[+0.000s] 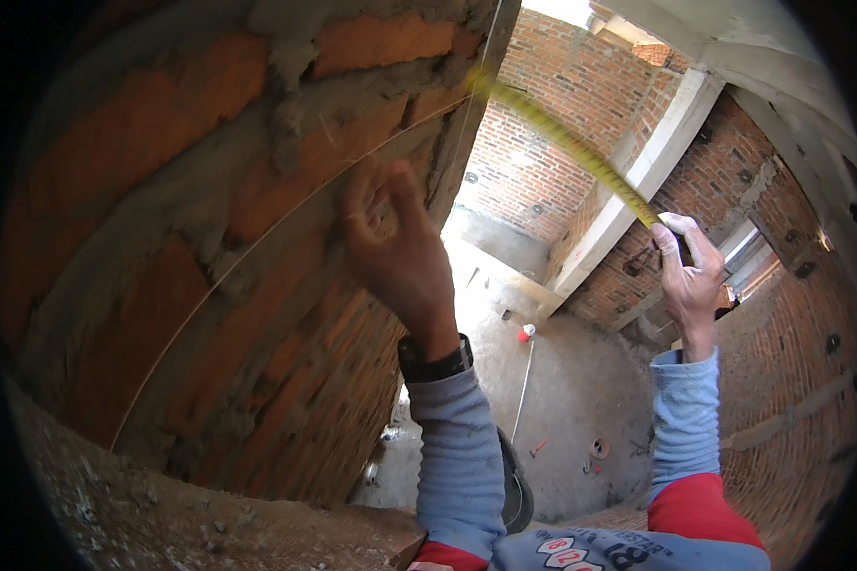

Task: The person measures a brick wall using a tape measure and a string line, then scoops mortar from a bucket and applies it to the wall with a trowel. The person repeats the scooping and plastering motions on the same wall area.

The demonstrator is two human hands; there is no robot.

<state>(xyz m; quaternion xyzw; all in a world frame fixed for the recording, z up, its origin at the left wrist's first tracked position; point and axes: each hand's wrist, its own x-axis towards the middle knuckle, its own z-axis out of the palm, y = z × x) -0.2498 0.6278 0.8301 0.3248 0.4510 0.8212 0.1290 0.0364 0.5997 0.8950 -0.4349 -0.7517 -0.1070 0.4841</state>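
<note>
My right hand (pixel 690 271) is closed around one end of a yellow tape measure (pixel 581 152), with the thumb pressed on the blade. The blade slants up and left, and its blurred far end is by the top corner of the brick wall (pixel 238 181). Close to that wall is my left hand (pixel 400 247), its fingers curled in toward the thumb and slightly smeared. Whatever those fingers pinch, if anything, is too small to make out. A thin pale string (pixel 229 276) crosses the wall face and passes just above the left fingertips. Another thin line (pixel 467 124) runs along the wall's edge.
A rough mortar ledge (pixel 209 514) lies at the lower left. Far below is a concrete floor (pixel 571 400) with a red-and-white object (pixel 527 333), a pale line and small tools. A concrete beam (pixel 638 190) and further brick walls (pixel 562 105) stand opposite.
</note>
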